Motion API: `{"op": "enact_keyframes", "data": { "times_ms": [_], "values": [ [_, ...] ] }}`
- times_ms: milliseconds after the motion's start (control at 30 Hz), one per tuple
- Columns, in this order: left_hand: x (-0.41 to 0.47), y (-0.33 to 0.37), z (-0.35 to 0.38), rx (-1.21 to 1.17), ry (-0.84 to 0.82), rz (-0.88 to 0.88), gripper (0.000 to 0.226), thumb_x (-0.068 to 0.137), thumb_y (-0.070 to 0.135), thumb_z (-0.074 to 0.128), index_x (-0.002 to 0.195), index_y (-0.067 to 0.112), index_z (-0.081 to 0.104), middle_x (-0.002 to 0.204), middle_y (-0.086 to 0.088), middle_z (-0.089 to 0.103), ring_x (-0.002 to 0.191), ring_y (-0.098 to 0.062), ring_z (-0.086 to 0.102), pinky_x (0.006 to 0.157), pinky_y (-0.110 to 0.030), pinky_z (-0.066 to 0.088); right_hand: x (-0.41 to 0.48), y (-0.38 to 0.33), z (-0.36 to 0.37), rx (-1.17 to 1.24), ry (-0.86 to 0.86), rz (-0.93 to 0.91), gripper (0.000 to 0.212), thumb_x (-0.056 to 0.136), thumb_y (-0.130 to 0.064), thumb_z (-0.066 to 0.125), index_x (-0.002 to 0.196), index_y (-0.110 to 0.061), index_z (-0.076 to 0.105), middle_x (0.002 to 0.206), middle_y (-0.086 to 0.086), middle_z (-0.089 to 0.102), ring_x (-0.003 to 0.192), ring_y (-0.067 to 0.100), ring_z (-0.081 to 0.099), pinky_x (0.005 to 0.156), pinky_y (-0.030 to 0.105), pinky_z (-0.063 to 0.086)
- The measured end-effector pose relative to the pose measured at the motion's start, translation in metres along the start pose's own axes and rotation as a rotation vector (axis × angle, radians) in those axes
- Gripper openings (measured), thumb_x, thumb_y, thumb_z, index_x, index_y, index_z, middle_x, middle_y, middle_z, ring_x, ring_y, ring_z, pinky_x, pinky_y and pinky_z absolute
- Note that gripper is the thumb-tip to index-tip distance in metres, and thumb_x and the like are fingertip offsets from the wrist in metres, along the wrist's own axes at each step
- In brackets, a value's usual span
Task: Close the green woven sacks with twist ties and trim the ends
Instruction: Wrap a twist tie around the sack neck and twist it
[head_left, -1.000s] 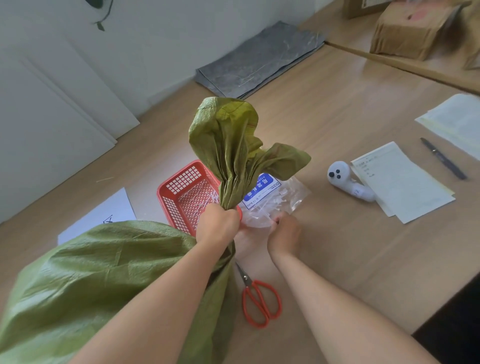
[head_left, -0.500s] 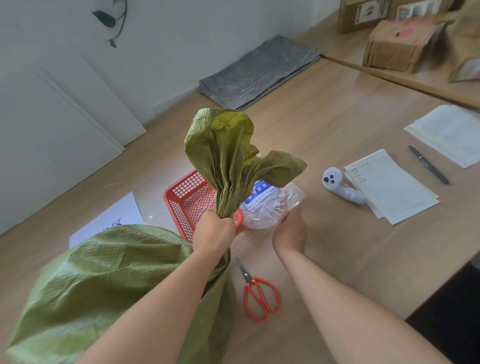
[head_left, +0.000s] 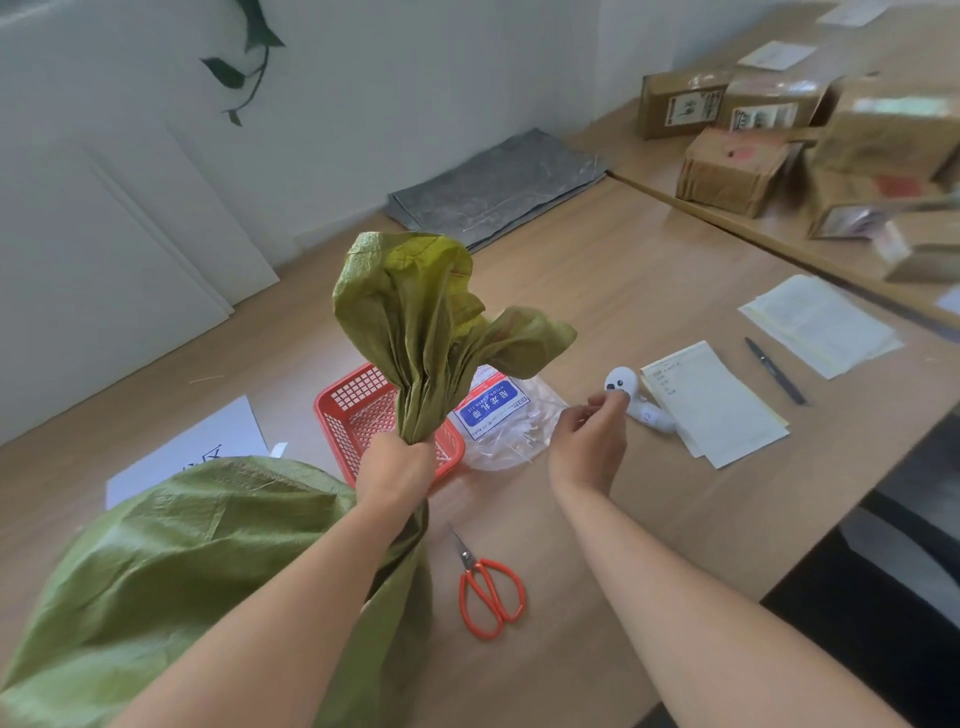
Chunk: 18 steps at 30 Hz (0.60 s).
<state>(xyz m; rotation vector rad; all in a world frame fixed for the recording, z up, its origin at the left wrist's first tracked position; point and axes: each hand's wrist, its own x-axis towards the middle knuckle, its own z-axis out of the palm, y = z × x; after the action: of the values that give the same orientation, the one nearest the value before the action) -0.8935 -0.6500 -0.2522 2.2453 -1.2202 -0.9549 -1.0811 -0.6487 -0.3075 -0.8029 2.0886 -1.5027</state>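
A green woven sack (head_left: 182, 561) lies at the lower left of the wooden table. My left hand (head_left: 397, 467) grips its gathered neck, and the loose mouth (head_left: 415, 332) fans out upright above the fist. My right hand (head_left: 587, 441) hovers to the right of a clear bag of white ties (head_left: 504, 421), thumb and fingertips pinched together on what looks like one thin white tie, barely visible. Red-handled scissors (head_left: 488, 592) lie shut on the table between my forearms.
A red mesh basket (head_left: 358, 410) sits behind the sack's neck. A small white device (head_left: 634, 395), paper sheets (head_left: 717, 405) and a pen (head_left: 774, 369) lie to the right. Cardboard boxes (head_left: 737, 166) stand on the far right counter, and grey sheets (head_left: 498, 187) lie by the wall.
My right hand has left the clear bag of ties and risen to the right with its fingertips pinched. My left hand keeps its grip on the sack's neck.
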Motion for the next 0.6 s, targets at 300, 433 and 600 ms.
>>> {"op": "enact_keyframes", "data": {
  "times_ms": [300, 433, 600],
  "values": [
    [-0.042, 0.017, -0.080, -0.343, -0.017, 0.074, 0.019, 0.103, 0.034, 0.060, 0.095, 0.016, 0.060, 0.087, -0.013, 0.070, 0.074, -0.034, 0.067, 0.065, -0.036, 0.054, -0.056, -0.103, 0.006, 0.217, -0.243, -0.154, 0.011, 0.095, -0.002, 0.056, 0.100, -0.011, 0.053, 0.085, 0.001, 0.064, 0.079, 0.024, 0.061, 0.070, 0.023, 0.040],
    [-0.061, 0.004, -0.142, -0.465, 0.030, 0.107, 0.031, 0.100, 0.038, 0.064, 0.094, 0.009, 0.071, 0.069, -0.006, 0.060, 0.062, -0.023, 0.056, 0.061, -0.031, 0.047, -0.106, -0.149, 0.021, 0.213, -0.417, -0.291, 0.015, 0.098, -0.002, 0.057, 0.096, -0.016, 0.054, 0.082, -0.009, 0.060, 0.077, 0.007, 0.060, 0.069, 0.010, 0.047],
    [-0.083, -0.031, -0.222, -0.788, 0.086, 0.145, 0.028, 0.100, 0.034, 0.066, 0.097, 0.007, 0.074, 0.055, -0.003, 0.044, 0.045, -0.019, 0.042, 0.045, -0.026, 0.042, -0.185, -0.202, 0.034, 0.247, -0.603, -0.454, 0.019, 0.096, 0.000, 0.058, 0.091, -0.018, 0.056, 0.080, -0.011, 0.061, 0.076, -0.001, 0.059, 0.068, 0.012, 0.045]
  ]
}}
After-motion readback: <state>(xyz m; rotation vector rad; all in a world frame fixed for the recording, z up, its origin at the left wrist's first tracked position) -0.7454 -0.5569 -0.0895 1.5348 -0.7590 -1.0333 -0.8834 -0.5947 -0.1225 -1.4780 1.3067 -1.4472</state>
